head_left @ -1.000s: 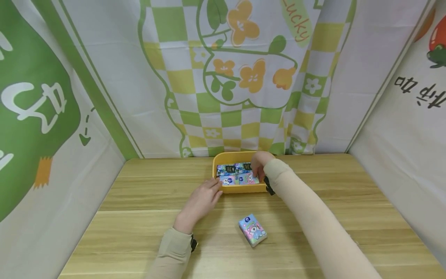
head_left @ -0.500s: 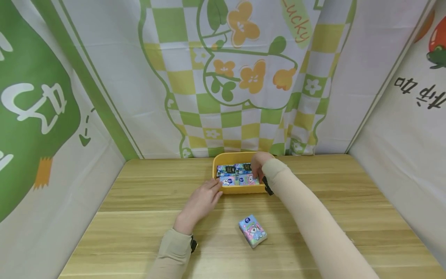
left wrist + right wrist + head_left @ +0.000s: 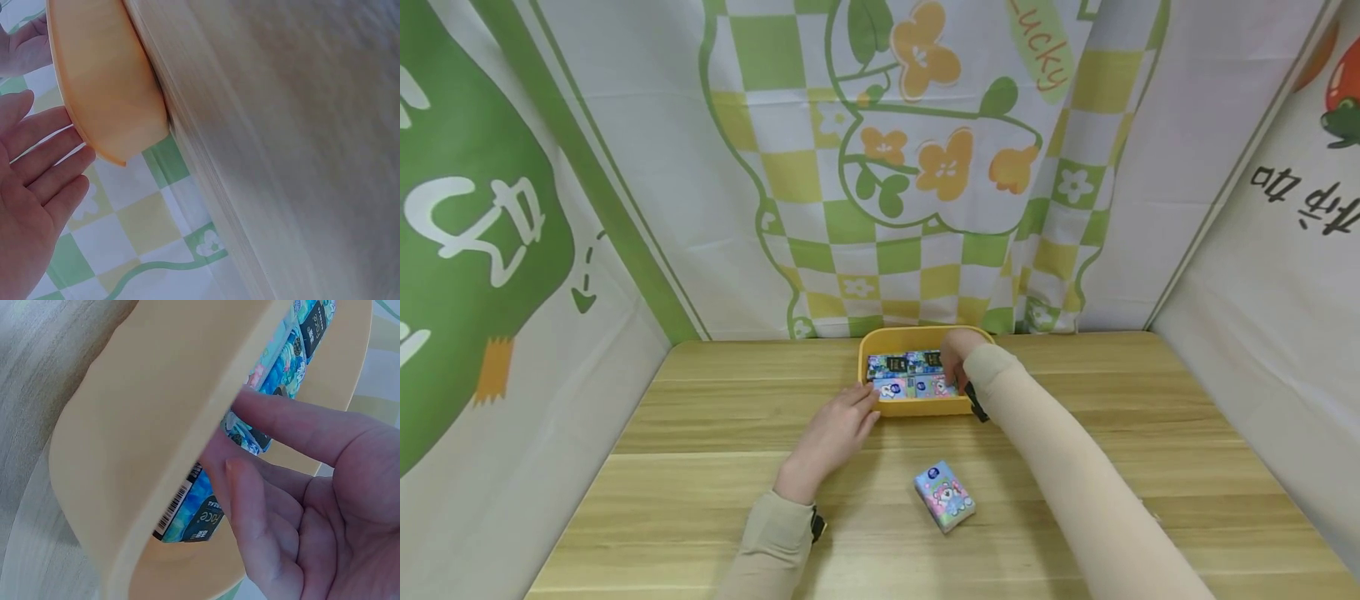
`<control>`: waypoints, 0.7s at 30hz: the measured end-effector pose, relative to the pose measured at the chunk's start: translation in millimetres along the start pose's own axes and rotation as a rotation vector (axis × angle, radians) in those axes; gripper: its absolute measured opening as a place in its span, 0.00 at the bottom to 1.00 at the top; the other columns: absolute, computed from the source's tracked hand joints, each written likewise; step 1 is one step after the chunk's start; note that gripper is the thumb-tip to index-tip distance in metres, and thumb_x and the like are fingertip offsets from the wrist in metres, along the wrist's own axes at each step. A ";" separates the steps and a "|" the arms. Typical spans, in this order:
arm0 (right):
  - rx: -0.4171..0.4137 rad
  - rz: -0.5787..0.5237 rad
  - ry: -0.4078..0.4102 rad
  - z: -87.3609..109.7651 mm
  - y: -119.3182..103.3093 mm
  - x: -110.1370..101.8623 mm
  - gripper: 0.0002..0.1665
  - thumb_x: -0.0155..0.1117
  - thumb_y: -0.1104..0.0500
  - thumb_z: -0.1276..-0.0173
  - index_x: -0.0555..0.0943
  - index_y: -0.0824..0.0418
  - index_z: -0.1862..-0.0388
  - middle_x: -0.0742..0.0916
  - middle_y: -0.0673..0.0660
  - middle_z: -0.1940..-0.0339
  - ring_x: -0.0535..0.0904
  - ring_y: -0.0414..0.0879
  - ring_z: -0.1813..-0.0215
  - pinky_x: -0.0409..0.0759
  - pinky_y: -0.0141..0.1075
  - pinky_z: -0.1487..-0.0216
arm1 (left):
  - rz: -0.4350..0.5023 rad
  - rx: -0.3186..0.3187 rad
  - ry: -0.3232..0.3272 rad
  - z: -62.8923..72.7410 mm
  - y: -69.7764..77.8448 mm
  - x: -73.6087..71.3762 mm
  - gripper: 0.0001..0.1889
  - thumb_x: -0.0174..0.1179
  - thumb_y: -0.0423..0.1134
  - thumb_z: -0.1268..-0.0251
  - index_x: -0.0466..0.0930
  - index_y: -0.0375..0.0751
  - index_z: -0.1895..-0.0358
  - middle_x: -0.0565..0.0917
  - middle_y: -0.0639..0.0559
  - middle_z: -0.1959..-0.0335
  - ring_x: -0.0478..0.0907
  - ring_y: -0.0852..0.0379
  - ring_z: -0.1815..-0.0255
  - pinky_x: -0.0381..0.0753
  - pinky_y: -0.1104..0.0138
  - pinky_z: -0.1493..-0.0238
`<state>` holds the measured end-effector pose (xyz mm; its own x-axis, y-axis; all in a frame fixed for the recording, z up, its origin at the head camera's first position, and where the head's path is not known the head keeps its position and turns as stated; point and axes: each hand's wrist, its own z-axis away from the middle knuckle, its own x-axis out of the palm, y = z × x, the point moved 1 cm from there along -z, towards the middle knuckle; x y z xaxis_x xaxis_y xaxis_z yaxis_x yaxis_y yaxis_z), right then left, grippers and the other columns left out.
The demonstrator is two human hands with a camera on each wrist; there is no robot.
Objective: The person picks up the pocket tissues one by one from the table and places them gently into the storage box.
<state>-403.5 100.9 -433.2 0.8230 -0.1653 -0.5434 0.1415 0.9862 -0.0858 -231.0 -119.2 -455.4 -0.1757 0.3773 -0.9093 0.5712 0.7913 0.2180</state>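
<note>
A yellow basket (image 3: 925, 407) sits by the curtain, with several small tissue packs inside. Blue packs (image 3: 887, 367) with black labels lie behind pink and light-blue packs (image 3: 934, 386). My left hand (image 3: 835, 423) rests its straight fingers against the left front corner; in the left wrist view the fingertips (image 3: 84, 156) meet the rim. Over the right end, my right hand (image 3: 958, 354) reaches down among the packs. In the right wrist view its fingertips are hidden behind the front wall, so I cannot tell if they grip a pack. Beside those fingers lies a blue pack (image 3: 199, 512).
One more pink and light-blue tissue pack (image 3: 944, 497) lies on the wooden table (image 3: 700, 467), in front of the basket between my forearms. A checked curtain (image 3: 895, 258) hangs just behind the basket. Printed cloth walls (image 3: 1262, 350) stand at both sides.
</note>
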 end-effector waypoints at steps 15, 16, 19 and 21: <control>0.021 -0.053 0.014 36.9 -5.1 5.7 0.17 0.57 0.60 0.30 0.81 0.69 0.49 0.86 0.59 0.50 0.81 0.47 0.45 0.77 0.35 0.39 | -0.018 -0.001 -0.012 0.3 -0.2 -1.1 0.20 0.54 0.41 0.30 0.75 0.33 0.40 0.75 0.38 0.38 0.72 0.42 0.36 0.70 0.53 0.33; 0.026 -0.047 0.011 35.7 -5.2 5.5 0.17 0.57 0.59 0.30 0.81 0.69 0.48 0.86 0.58 0.49 0.80 0.47 0.44 0.76 0.35 0.37 | -0.020 -0.002 -0.014 0.3 0.1 -1.4 0.20 0.54 0.41 0.30 0.75 0.33 0.40 0.75 0.38 0.38 0.72 0.42 0.36 0.70 0.53 0.33; 0.035 -0.039 0.006 31.4 -5.6 5.2 0.17 0.56 0.59 0.29 0.81 0.68 0.48 0.86 0.57 0.49 0.80 0.47 0.43 0.75 0.36 0.36 | -0.024 -0.001 -0.015 0.3 0.6 -1.8 0.20 0.54 0.40 0.30 0.75 0.33 0.40 0.75 0.38 0.38 0.72 0.42 0.36 0.70 0.53 0.33; 0.041 -0.041 0.005 29.9 -5.8 5.1 0.17 0.56 0.59 0.29 0.81 0.68 0.48 0.86 0.57 0.49 0.80 0.47 0.43 0.75 0.37 0.36 | -0.023 -0.004 -0.017 0.5 0.8 -2.1 0.20 0.54 0.40 0.30 0.75 0.33 0.40 0.75 0.39 0.38 0.72 0.43 0.36 0.70 0.54 0.32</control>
<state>-383.7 94.2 -410.5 0.8135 -0.2051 -0.5441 0.1971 0.9776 -0.0737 -229.8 -119.6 -453.4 -0.1749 0.3508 -0.9200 0.5641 0.8015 0.1984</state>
